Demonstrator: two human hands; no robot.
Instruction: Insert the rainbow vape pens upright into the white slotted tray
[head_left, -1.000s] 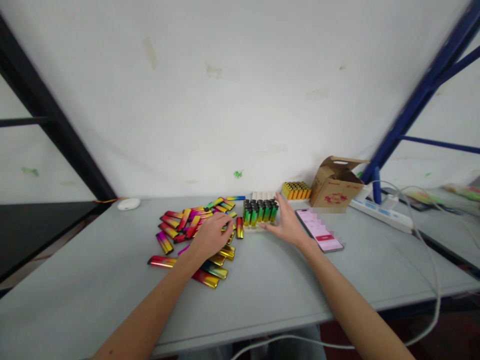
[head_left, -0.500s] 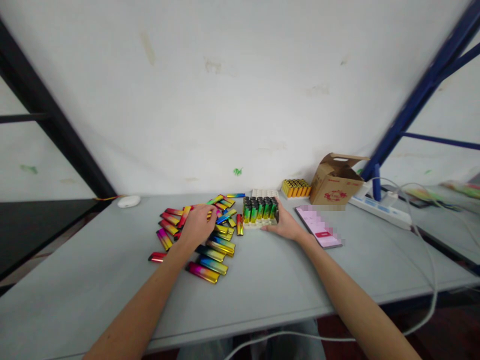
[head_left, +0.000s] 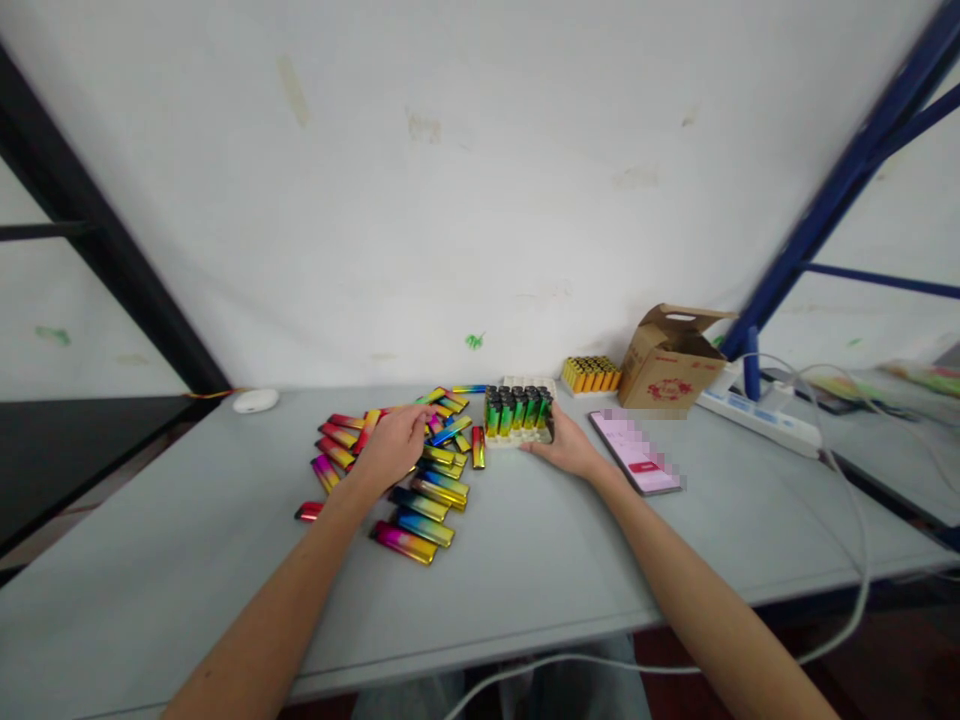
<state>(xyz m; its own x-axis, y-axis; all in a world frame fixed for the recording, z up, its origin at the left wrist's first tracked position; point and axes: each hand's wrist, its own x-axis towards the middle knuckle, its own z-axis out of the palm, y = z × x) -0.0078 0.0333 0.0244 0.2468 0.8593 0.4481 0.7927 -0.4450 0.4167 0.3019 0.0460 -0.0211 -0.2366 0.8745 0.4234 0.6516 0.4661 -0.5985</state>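
Shiny lighters (head_left: 423,503) in red, yellow, blue and purple lie in a loose pile on the table, several with a black end showing. Over the middle of that pile is my left hand (head_left: 391,443), its fingers bent together; what they hold, if anything, is hidden. My right hand (head_left: 568,446) grips the right end of a white tray (head_left: 517,439), thumb along its front. Green-and-yellow lighters (head_left: 516,410) with black tops stand upright in rows in this tray. A single red-and-yellow lighter (head_left: 478,447) lies just left of it.
Behind, a block of orange pieces (head_left: 591,375) stands by the wall beside an open cardboard box (head_left: 666,370). On the right are a phone (head_left: 634,455), a power strip (head_left: 765,422) and a white cable (head_left: 862,540). A white case (head_left: 256,401) sits at the far left.
My left hand has shifted slightly up and to the left over the pile, and its fingers look more closed. My right hand stays on the tray.
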